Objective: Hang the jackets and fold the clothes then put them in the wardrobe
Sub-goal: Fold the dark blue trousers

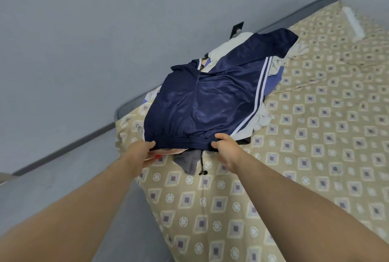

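Observation:
A shiny navy jacket [202, 101] with white side stripes lies spread over a pile of clothes [237, 46] on the bed. My left hand [141, 152] grips the left end of its elastic hem, and my right hand [227, 148] grips the right end. A grey garment [189, 160] with a black drawcord pokes out under the hem. White and blue clothes show behind and to the right of the jacket. A pink-and-red item peeks out beneath my left hand.
The bed has a beige patterned sheet [315, 145] that stretches right and toward me. A grey-blue wall [84, 40] runs along the bed's far side, with a dark bed edge [130, 105]. A black hanger tip [236, 27] sticks up behind the pile.

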The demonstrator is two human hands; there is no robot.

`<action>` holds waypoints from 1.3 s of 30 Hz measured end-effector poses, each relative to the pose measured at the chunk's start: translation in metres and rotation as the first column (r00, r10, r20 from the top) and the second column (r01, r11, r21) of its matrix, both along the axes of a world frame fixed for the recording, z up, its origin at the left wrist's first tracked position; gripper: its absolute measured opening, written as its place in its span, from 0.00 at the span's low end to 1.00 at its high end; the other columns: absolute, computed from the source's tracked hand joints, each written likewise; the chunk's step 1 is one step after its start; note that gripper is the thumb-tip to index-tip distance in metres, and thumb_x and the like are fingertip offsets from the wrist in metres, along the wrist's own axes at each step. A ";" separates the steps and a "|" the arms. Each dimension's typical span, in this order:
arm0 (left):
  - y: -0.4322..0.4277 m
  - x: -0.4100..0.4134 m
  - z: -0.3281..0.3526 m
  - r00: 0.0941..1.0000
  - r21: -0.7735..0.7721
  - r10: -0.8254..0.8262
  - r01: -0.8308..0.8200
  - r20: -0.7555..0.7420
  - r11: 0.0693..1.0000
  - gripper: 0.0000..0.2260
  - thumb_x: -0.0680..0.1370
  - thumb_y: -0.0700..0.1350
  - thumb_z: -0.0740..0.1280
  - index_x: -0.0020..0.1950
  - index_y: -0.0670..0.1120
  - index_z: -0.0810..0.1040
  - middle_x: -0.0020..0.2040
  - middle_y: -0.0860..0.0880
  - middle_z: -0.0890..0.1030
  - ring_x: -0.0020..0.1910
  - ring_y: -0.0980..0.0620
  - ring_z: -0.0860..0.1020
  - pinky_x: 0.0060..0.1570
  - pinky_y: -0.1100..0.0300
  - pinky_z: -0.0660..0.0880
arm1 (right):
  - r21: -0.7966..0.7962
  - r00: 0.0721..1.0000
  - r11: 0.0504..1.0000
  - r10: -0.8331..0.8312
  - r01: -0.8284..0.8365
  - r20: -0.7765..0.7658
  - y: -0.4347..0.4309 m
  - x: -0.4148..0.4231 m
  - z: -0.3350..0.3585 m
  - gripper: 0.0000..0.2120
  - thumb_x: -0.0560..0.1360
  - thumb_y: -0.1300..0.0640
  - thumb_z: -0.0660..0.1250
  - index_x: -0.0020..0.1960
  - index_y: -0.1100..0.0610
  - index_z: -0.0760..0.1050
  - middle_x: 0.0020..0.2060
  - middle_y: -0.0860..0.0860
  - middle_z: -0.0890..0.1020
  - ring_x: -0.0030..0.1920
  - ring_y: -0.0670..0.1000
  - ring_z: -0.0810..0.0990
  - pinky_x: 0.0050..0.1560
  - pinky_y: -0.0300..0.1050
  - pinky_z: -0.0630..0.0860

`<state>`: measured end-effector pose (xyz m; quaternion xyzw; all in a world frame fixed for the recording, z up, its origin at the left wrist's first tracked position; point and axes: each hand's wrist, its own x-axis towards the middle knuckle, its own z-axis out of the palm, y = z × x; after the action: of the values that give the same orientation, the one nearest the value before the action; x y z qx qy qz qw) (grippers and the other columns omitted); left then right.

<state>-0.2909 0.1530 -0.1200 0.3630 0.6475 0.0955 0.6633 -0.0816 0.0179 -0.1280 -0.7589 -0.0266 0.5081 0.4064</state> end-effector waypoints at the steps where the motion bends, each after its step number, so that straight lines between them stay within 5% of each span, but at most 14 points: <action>1: 0.000 0.003 0.007 0.997 -0.016 0.047 -0.046 0.064 0.999 0.06 0.82 0.39 0.62 0.59 0.43 0.73 0.50 0.45 0.80 0.44 0.47 0.79 0.46 0.53 0.78 | 0.007 0.999 0.999 -0.032 0.032 -0.027 -0.001 0.000 -0.001 0.15 0.80 0.63 0.64 0.64 0.53 0.74 0.57 0.52 0.76 0.52 0.51 0.74 0.57 0.45 0.72; 3: 0.000 0.008 0.024 0.981 0.000 0.100 -0.101 0.164 0.995 0.06 0.83 0.38 0.61 0.59 0.42 0.73 0.51 0.44 0.80 0.45 0.46 0.80 0.48 0.53 0.79 | 0.023 0.991 0.993 -0.117 0.119 -0.067 -0.002 -0.002 0.003 0.05 0.79 0.63 0.65 0.50 0.55 0.77 0.50 0.54 0.77 0.49 0.53 0.75 0.57 0.48 0.74; 7: -0.008 0.010 0.063 0.957 0.094 0.162 -0.189 0.240 0.977 0.06 0.82 0.35 0.61 0.54 0.45 0.75 0.53 0.44 0.81 0.44 0.47 0.81 0.45 0.55 0.80 | 0.087 0.914 0.910 -0.404 0.405 -0.034 -0.003 0.005 0.033 0.07 0.74 0.66 0.67 0.39 0.58 0.79 0.39 0.55 0.81 0.38 0.54 0.79 0.45 0.48 0.81; 13: -0.031 0.020 0.140 0.966 0.365 0.167 -0.231 0.199 0.902 0.23 0.77 0.34 0.60 0.70 0.53 0.70 0.50 0.44 0.80 0.33 0.47 0.78 0.34 0.57 0.76 | 0.252 0.895 0.860 -0.441 0.444 -0.071 -0.025 0.019 0.126 0.09 0.75 0.67 0.65 0.52 0.56 0.71 0.46 0.57 0.78 0.39 0.53 0.76 0.33 0.41 0.76; 15: -0.042 0.025 0.174 0.963 0.418 0.137 -0.226 0.232 0.880 0.18 0.76 0.34 0.59 0.59 0.52 0.78 0.48 0.44 0.81 0.30 0.49 0.77 0.33 0.58 0.76 | 0.290 0.891 0.843 -0.438 0.452 -0.117 -0.039 0.025 0.164 0.11 0.74 0.67 0.62 0.54 0.56 0.71 0.44 0.55 0.77 0.34 0.50 0.73 0.29 0.39 0.73; 18: -0.067 0.032 0.231 0.934 0.415 0.105 -0.249 0.340 0.875 0.15 0.76 0.32 0.59 0.46 0.48 0.81 0.46 0.44 0.82 0.31 0.50 0.79 0.31 0.62 0.77 | 0.252 0.871 0.836 -0.445 0.487 -0.207 -0.070 0.030 0.220 0.08 0.73 0.68 0.58 0.44 0.57 0.71 0.35 0.52 0.73 0.25 0.46 0.68 0.25 0.36 0.68; 25: -0.139 0.064 0.386 0.774 0.390 0.013 -0.333 0.633 0.858 0.11 0.77 0.31 0.59 0.46 0.45 0.77 0.33 0.48 0.81 0.29 0.51 0.79 0.28 0.62 0.76 | 0.330 0.877 0.819 -0.393 0.470 -0.275 -0.162 0.034 0.352 0.08 0.75 0.66 0.59 0.51 0.59 0.73 0.33 0.52 0.75 0.26 0.46 0.66 0.22 0.36 0.64; 30: -0.212 0.088 0.482 0.647 0.403 -0.106 -0.331 0.755 0.853 0.05 0.77 0.36 0.68 0.48 0.45 0.76 0.37 0.48 0.81 0.33 0.54 0.81 0.34 0.63 0.78 | 0.572 0.845 0.628 -0.455 0.528 -0.281 -0.249 0.042 0.462 0.08 0.77 0.60 0.67 0.39 0.57 0.76 0.35 0.51 0.77 0.34 0.49 0.77 0.36 0.41 0.73; 33: -0.262 0.092 0.532 0.707 0.588 -0.257 -0.272 0.659 0.761 0.21 0.67 0.45 0.78 0.57 0.47 0.76 0.46 0.49 0.81 0.40 0.55 0.82 0.41 0.62 0.79 | 0.706 0.898 0.592 -0.414 0.388 -0.148 -0.307 0.040 0.521 0.08 0.77 0.52 0.71 0.43 0.56 0.84 0.37 0.49 0.83 0.39 0.47 0.82 0.46 0.41 0.76; 36: -0.316 0.091 0.587 0.802 0.814 -0.388 -0.195 0.453 0.548 0.27 0.64 0.52 0.78 0.60 0.51 0.74 0.50 0.51 0.80 0.45 0.54 0.81 0.44 0.61 0.77 | 0.734 0.866 0.647 -0.471 0.209 0.168 -0.370 0.032 0.576 0.12 0.77 0.59 0.71 0.58 0.61 0.78 0.46 0.53 0.82 0.42 0.47 0.81 0.41 0.38 0.75; 38: -0.347 0.089 0.620 0.814 0.871 -0.429 -0.179 0.392 0.457 0.23 0.67 0.53 0.77 0.58 0.51 0.74 0.52 0.50 0.80 0.47 0.52 0.81 0.43 0.61 0.76 | 0.721 0.808 0.672 -0.513 0.168 0.289 -0.413 0.027 0.611 0.02 0.78 0.63 0.67 0.49 0.58 0.77 0.40 0.51 0.81 0.38 0.47 0.79 0.38 0.39 0.74; 39: -0.362 0.088 0.637 0.816 0.888 -0.446 -0.166 0.368 0.428 0.21 0.68 0.54 0.76 0.57 0.51 0.74 0.52 0.48 0.80 0.48 0.50 0.81 0.43 0.59 0.77 | 0.705 0.767 0.689 -0.540 0.167 0.346 -0.433 0.024 0.631 0.07 0.77 0.65 0.64 0.43 0.56 0.75 0.33 0.48 0.78 0.34 0.46 0.76 0.35 0.38 0.73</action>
<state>-0.2030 -0.2087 0.5165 0.6672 0.2390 0.4641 0.5313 -0.0580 -0.4155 0.5026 -0.6729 -0.1544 0.1457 0.7086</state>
